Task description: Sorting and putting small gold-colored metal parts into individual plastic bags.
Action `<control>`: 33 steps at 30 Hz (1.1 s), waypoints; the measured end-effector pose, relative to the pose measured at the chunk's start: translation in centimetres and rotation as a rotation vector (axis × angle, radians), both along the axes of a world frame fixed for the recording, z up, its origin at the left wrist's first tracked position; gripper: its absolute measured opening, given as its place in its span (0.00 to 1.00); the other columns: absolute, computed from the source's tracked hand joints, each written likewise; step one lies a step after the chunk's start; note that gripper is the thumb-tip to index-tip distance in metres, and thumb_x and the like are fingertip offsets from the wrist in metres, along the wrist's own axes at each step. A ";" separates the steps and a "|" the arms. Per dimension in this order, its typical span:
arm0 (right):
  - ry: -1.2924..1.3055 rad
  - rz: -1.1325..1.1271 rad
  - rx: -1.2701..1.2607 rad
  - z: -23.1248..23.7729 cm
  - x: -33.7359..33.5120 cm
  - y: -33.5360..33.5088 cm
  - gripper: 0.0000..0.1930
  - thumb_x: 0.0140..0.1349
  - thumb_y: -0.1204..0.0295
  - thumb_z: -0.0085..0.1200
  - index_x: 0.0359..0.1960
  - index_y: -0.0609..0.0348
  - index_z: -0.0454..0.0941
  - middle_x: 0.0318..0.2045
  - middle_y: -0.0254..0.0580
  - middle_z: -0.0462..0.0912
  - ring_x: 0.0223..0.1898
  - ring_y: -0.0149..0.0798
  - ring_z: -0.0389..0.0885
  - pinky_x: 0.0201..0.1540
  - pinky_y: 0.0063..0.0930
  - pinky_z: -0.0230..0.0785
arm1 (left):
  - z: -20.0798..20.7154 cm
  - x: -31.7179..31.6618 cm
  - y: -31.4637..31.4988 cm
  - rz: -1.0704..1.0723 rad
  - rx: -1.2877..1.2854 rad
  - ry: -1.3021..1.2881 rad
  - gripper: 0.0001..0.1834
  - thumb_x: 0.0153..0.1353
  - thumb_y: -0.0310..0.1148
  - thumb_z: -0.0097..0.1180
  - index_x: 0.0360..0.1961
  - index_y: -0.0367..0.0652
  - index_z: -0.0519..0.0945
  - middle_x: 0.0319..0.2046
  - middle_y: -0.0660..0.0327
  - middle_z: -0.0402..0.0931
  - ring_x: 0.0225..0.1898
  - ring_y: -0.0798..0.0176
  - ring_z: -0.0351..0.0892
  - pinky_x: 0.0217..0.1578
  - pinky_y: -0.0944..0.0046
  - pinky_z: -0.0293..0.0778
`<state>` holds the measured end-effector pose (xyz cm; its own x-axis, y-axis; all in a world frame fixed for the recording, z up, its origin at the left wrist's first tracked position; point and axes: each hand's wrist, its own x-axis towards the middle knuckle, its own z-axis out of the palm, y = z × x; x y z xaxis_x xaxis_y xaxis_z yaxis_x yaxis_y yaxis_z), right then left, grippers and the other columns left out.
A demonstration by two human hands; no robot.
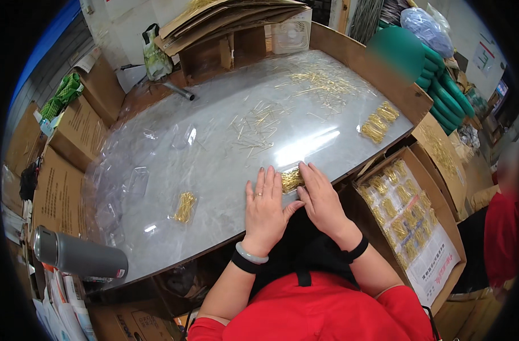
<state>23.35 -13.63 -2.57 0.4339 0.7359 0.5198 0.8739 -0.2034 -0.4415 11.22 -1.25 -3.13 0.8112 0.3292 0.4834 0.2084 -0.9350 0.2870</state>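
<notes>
Grey and glossy, the worktop point(214, 170) spreads before us, strewn with loose gold pins point(322, 85). Our left hand point(265, 210) lies flat, palm down, fingers spread, its fingertips touching a small bundle of gold pins point(291, 179) at the near edge. Our right hand point(322, 199) rests open beside it, fingers extended over the bundle's right side. Neither hand grips anything. Another packed bundle point(185, 206) lies well to the left.

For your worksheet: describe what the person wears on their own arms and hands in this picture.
Red short sleeves leave the forearms bare. The left hand has a ring on one finger, and its wrist carries a pale bangle above a black band. The right hand has a black wristband.
</notes>
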 end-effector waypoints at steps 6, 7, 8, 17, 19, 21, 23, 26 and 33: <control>0.055 -0.129 0.093 0.2 0.8 0.6 0.34 0.60 0.62 0.63 0.65 0.67 0.68 0.65 0.64 0.69 0.65 0.61 0.68 0.67 0.50 0.60 | 0.1 0.0 -0.3 -0.021 -0.045 -0.045 0.40 0.69 0.51 0.54 0.70 0.30 0.61 0.69 0.44 0.65 0.70 0.43 0.63 0.68 0.38 0.57; 0.056 -0.121 0.092 0.3 1.1 1.2 0.34 0.60 0.62 0.63 0.65 0.67 0.68 0.65 0.64 0.69 0.65 0.61 0.68 0.67 0.50 0.60 | 0.1 0.1 -0.3 -0.022 -0.089 -0.075 0.40 0.70 0.49 0.53 0.71 0.30 0.59 0.68 0.44 0.65 0.69 0.43 0.65 0.68 0.37 0.57; 0.047 -0.144 0.084 0.6 1.4 1.5 0.35 0.59 0.60 0.64 0.64 0.67 0.68 0.64 0.63 0.70 0.65 0.61 0.68 0.67 0.50 0.59 | 0.1 0.2 -0.4 -0.022 -0.091 -0.076 0.40 0.70 0.49 0.53 0.71 0.30 0.59 0.68 0.44 0.65 0.69 0.43 0.65 0.68 0.37 0.57; 0.048 -0.152 -0.013 1.3 1.7 3.2 0.36 0.53 0.57 0.65 0.62 0.64 0.72 0.62 0.58 0.74 0.63 0.57 0.71 0.65 0.48 0.60 | 0.8 -0.3 -0.4 -0.053 -0.195 -0.103 0.43 0.71 0.35 0.50 0.75 0.26 0.41 0.68 0.44 0.67 0.66 0.44 0.70 0.70 0.41 0.54; 0.082 -0.137 -0.011 1.2 1.6 3.2 0.35 0.53 0.58 0.64 0.62 0.62 0.73 0.62 0.57 0.75 0.63 0.57 0.71 0.65 0.48 0.60 | 0.8 -0.5 -0.3 -0.080 -0.180 -0.088 0.45 0.68 0.34 0.52 0.75 0.26 0.41 0.68 0.45 0.67 0.65 0.44 0.70 0.70 0.41 0.53; 0.093 -0.128 0.005 1.2 1.7 3.2 0.34 0.52 0.58 0.64 0.61 0.61 0.74 0.61 0.54 0.76 0.62 0.55 0.72 0.65 0.49 0.59 | 1.2 -0.6 -0.4 -0.086 -0.186 -0.078 0.46 0.66 0.34 0.53 0.75 0.26 0.41 0.68 0.45 0.67 0.66 0.44 0.70 0.70 0.41 0.53; -0.023 -0.169 0.001 1.2 1.6 2.8 0.33 0.52 0.58 0.64 0.59 0.61 0.75 0.60 0.54 0.77 0.61 0.54 0.73 0.65 0.49 0.58 | 1.2 -0.5 -0.4 -0.086 -0.192 -0.068 0.47 0.65 0.34 0.54 0.75 0.25 0.41 0.68 0.46 0.67 0.66 0.45 0.69 0.70 0.41 0.53; -0.133 -0.199 0.005 1.8 1.7 2.5 0.31 0.53 0.58 0.64 0.57 0.60 0.78 0.58 0.53 0.79 0.60 0.54 0.74 0.66 0.50 0.57 | 0.9 -0.4 -0.4 -0.078 -0.164 -0.083 0.48 0.63 0.33 0.55 0.74 0.24 0.41 0.69 0.47 0.67 0.67 0.46 0.68 0.70 0.41 0.53; -0.017 -0.099 0.029 1.7 1.7 3.1 0.27 0.53 0.62 0.64 0.55 0.61 0.79 0.57 0.53 0.79 0.58 0.57 0.74 0.63 0.47 0.64 | 0.5 -0.1 -0.4 -0.065 -0.166 -0.088 0.48 0.64 0.35 0.56 0.74 0.24 0.42 0.69 0.48 0.67 0.69 0.48 0.66 0.71 0.41 0.52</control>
